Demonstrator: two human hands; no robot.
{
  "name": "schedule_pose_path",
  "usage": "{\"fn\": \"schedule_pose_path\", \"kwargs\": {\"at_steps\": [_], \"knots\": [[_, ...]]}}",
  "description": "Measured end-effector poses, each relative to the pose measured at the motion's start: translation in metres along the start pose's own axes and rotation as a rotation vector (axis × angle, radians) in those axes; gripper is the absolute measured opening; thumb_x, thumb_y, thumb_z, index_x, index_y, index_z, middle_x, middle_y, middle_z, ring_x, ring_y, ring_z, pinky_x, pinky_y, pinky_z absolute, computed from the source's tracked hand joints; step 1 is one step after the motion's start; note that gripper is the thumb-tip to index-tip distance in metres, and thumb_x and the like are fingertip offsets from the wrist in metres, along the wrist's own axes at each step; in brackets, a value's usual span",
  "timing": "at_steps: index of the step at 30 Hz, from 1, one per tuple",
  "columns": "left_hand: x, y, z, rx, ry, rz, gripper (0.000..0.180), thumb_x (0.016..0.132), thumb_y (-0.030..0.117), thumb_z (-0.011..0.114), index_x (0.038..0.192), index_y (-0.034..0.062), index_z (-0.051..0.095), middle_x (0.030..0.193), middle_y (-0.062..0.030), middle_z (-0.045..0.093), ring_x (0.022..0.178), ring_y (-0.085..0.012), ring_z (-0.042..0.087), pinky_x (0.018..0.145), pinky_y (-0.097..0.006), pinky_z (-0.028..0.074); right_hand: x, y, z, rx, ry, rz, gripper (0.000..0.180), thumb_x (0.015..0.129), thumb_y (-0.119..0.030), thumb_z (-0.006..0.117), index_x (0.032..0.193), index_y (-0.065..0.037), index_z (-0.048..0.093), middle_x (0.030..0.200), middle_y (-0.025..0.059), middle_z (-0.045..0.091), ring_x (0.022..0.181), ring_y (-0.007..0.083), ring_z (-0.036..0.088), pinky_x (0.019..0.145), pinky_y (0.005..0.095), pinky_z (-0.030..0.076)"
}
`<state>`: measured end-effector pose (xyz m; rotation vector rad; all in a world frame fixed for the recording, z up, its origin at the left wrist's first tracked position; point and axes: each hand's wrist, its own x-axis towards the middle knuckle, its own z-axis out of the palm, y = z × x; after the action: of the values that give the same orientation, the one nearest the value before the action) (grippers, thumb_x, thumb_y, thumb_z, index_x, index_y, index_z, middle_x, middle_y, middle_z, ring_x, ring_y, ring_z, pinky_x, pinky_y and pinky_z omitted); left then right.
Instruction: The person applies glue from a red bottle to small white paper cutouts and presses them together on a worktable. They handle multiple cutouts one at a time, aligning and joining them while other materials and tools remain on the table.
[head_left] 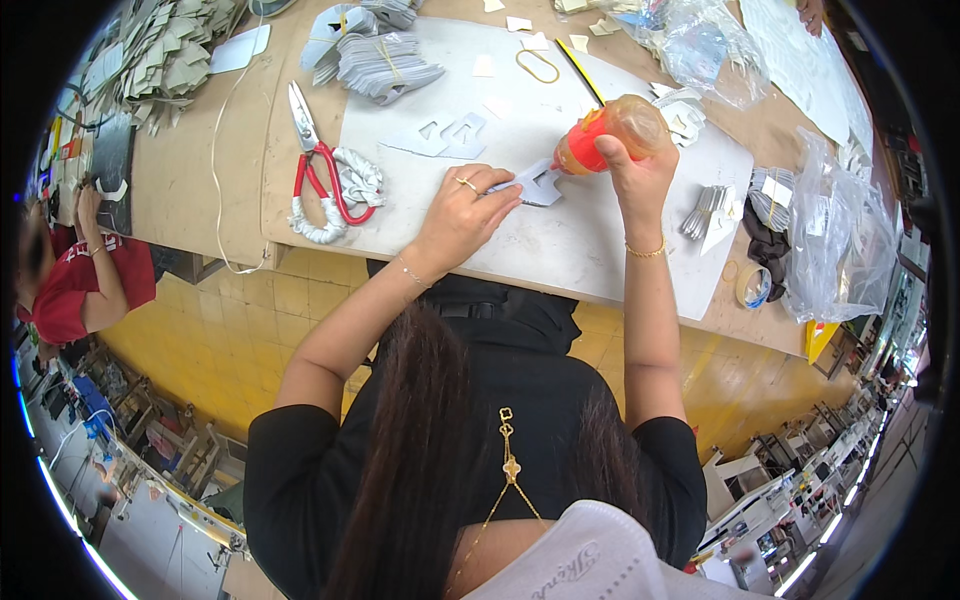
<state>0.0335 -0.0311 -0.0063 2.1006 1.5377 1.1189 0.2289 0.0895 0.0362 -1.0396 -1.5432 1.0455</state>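
My left hand [466, 212] grips the near-left edge of a small grey cut piece [543, 188] with a cutout in it, its fingers on top. In my right hand [640, 172] is a squeeze bottle [590, 138] with a red label and amber contents. The bottle is tipped over, its nozzle pointing down-left at the piece and seeming to touch it. Flat on the white sheet [420, 90], just beyond my left hand, lie similar grey pieces with cutouts [455, 136]. My right fingers are partly hidden behind the bottle.
Red-handled shears [322, 170] wrapped in cloth lie at left. Bundled grey pieces [385, 66] sit at the back; a yellow-black pencil [580, 70] lies beyond the bottle. At right are a tape roll [752, 285] and plastic bags [840, 240]. A person in red [95, 275] works at far left.
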Motion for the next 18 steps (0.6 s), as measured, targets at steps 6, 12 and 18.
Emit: {"fn": "schedule_pose_path", "kwargs": {"at_steps": [6,12,18], "knots": [[0.001,0.001,-0.001,0.004,0.005,-0.001,0.02,0.077,0.009,0.079,0.096,0.0061,0.072,0.101,-0.0051,0.068,0.096,-0.0239,0.062,0.086,-0.037,0.047,0.011,-0.014,0.01,-0.205,-0.118,-0.102,0.045,0.068,-0.033,0.09,0.093,-0.002,0.07,0.086,0.0061,0.07,0.075,0.0165,0.068,0.069,0.0282,0.054],[0.001,0.0,0.0,0.001,0.003,-0.002,0.02,0.077,0.009,0.079,0.095,0.0057,0.072,0.101,-0.0051,0.068,0.095,-0.0239,0.062,0.085,-0.037,0.047,0.005,-0.003,-0.005,-0.266,-0.166,-0.1,0.047,0.073,-0.039,0.086,0.094,-0.001,0.067,0.091,0.0079,0.069,0.078,0.0188,0.069,0.072,0.0313,0.055],[-0.001,0.001,0.001,0.008,0.011,-0.009,0.021,0.076,0.009,0.079,0.096,0.0058,0.072,0.101,-0.0052,0.068,0.095,-0.0242,0.062,0.085,-0.037,0.047,-0.005,0.022,-0.027,0.597,0.087,0.298,0.067,0.088,-0.053,0.069,0.121,0.002,0.05,0.108,0.0113,0.062,0.091,0.0258,0.067,0.082,0.0446,0.058]]}}
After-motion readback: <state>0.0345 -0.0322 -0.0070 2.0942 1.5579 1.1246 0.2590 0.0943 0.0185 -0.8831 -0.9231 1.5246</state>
